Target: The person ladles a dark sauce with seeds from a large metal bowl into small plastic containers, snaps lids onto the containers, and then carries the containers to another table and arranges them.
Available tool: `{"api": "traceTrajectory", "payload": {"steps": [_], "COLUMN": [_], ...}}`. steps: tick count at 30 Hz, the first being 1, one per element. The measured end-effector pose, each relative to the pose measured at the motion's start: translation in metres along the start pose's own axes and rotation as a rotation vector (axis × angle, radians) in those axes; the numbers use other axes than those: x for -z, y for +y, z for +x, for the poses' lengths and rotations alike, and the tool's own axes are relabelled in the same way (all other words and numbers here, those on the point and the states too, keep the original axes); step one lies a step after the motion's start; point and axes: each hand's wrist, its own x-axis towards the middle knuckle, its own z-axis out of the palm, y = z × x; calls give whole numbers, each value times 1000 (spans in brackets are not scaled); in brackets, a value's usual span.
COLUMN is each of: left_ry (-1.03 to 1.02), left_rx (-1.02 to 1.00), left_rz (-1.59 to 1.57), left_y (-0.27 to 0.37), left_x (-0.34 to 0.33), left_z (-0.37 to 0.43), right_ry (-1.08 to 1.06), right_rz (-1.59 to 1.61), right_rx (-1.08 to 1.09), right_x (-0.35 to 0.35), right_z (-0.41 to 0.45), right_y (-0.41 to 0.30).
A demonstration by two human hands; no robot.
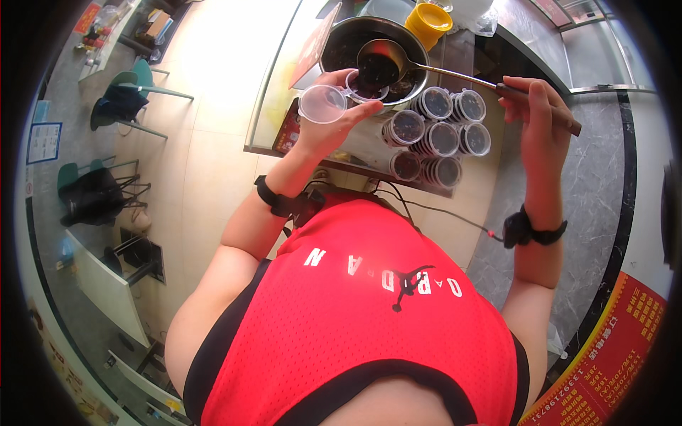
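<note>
My left hand [333, 114] holds a small clear plastic cup [367, 95] at the near left rim of a large steel pot [421, 88]. The cup's hinged lid [323, 104] is folded back over my fingers. My right hand [543, 120] grips the brown handle of a metal ladle [391, 50]. Dark sauce [377, 68] with bits in it fills the ladle bowl, which tilts over the cup, and dark contents show in the cup. Behind, the pot holds more dark sauce, partly hidden by the ladle.
Stacks of lidded sauce cups [442, 138] stand right of the pot on the counter [351, 138]. Yellow containers [429, 24] are stacked behind it, beside a clear plastic bag [482, 21]. A cable [447, 212] runs to my right wristband. Chairs [96, 194] and tables [109, 290] are at left.
</note>
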Motion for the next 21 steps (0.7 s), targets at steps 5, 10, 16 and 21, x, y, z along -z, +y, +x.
{"api": "traceTrajectory", "payload": {"steps": [5, 10, 16, 21], "left_ry": [-11, -16, -15, -103], "left_rx": [-21, -14, 46, -66], "left_rz": [87, 8, -152, 104], "left_y": [6, 1, 17, 13], "left_x": [1, 3, 11, 31], "left_z": [-2, -3, -7, -13], "right_ry": [10, 122, 236, 219], "right_rz": [-9, 15, 188, 161], "right_rx": [44, -87, -298, -464], "right_x": [0, -4, -16, -38], "right_z": [-4, 0, 3, -12], "right_y": [-1, 7, 39, 49]}}
